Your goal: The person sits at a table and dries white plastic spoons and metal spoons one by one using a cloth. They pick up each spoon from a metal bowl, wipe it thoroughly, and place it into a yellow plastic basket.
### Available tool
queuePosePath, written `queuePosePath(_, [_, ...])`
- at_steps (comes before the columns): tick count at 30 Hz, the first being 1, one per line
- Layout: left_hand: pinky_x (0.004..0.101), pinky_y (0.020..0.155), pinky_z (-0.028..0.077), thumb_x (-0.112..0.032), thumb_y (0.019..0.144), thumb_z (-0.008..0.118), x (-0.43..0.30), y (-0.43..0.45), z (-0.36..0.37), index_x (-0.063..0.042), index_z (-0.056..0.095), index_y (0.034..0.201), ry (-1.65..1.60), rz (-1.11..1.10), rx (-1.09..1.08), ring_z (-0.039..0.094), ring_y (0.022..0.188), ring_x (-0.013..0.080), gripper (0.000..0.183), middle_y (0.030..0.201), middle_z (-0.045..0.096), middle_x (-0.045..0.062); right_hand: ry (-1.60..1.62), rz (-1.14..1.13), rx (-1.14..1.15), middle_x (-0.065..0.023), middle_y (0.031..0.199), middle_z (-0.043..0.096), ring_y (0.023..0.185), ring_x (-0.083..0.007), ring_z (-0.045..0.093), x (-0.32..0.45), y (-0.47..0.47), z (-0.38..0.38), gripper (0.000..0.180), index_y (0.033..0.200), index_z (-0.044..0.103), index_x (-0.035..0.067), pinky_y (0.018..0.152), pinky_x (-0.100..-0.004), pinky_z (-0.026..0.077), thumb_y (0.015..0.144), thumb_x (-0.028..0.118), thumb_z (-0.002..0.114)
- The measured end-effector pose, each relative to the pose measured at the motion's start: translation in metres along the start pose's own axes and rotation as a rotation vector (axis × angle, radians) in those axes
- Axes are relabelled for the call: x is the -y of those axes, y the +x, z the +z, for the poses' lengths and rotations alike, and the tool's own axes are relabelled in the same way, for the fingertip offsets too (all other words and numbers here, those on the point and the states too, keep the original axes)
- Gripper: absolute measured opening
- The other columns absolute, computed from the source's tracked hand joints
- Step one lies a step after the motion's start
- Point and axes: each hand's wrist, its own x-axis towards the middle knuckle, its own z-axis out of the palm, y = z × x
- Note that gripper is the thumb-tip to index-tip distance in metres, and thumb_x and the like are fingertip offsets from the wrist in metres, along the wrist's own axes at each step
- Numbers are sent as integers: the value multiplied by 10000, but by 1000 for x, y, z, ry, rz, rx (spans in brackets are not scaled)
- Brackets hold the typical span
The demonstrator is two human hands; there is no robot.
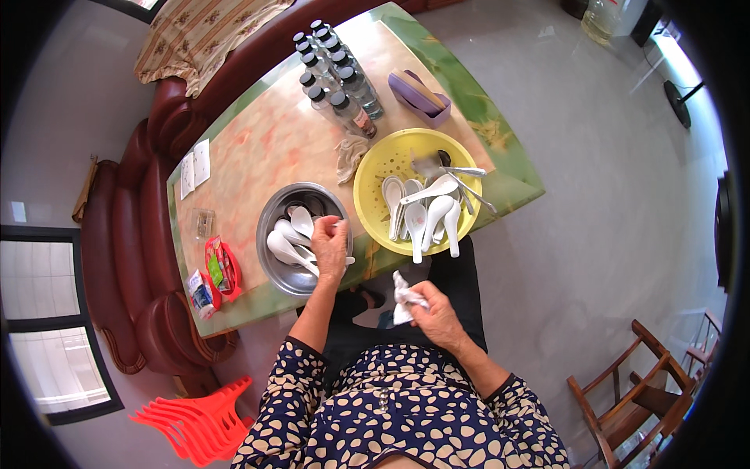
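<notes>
My left hand (330, 246) is over the stainless steel bowl (270, 202), its fingers bent near the rim. White soup spoons (285, 247) lie in the bowl, partly hidden by the hand. Whether the fingers grip a spoon handle cannot be told. Held in front of my lap, my right hand (436, 313) grips a crumpled white cloth (404, 299). The yellow plastic colander (375, 220) stands to the right of the bowl. It holds several white soup spoons (416, 225) and metal utensils (463, 173), some with handles over the rim.
Capped bottles (351, 88) stand in rows behind the colander, next to a purple holder (419, 99) and a crumpled beige cloth (350, 157). Red baskets (225, 272) with packets sit at left. Red plastic stools (199, 419) and a wooden chair (633, 390) stand on the floor.
</notes>
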Motion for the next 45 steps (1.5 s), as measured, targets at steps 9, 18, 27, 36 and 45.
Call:
queuePosePath(9, [204,616,439,-85,832,631,-45,-47,60,11,597,915,-181,-86,410,524,671,57,132,767,596,5,-579,-420,-892,-168,929,582,846,-325,567,15,66,-133,293,1103,586,52,752,-397,457,825,112,515])
queuePosePath(18, [197,589,415,-129,848,620,-51,-72,34,10,601,923,-177,-234,468,491,654,43,158,757,575,-18,-788,-203,-761,-145,884,544,848,-301,570,42,109,-160,395,1012,619,104,739,-404,459,786,427,631])
queuePosePath(27, [161,537,359,-171,872,608,-54,-94,15,-24,592,963,-271,-243,494,437,602,19,173,725,531,-56,-1044,-201,-522,-107,843,521,816,-289,566,70,156,-165,243,927,647,139,714,-408,453,767,320,622])
queuePosePath(36, [172,572,387,-164,866,615,-39,-107,-2,-14,598,970,-289,-288,476,471,645,32,183,753,551,-39,-1120,-397,-525,-154,824,594,749,-307,587,70,161,-158,194,890,612,35,679,-410,460,790,200,595])
queuePosePath(45, [166,564,403,-195,895,579,-41,-111,-16,-16,583,1041,-489,-346,468,497,650,42,231,774,568,-20,-619,-588,-596,-66,629,589,537,-146,530,76,154,-118,185,804,588,-9,496,-296,429,869,161,550])
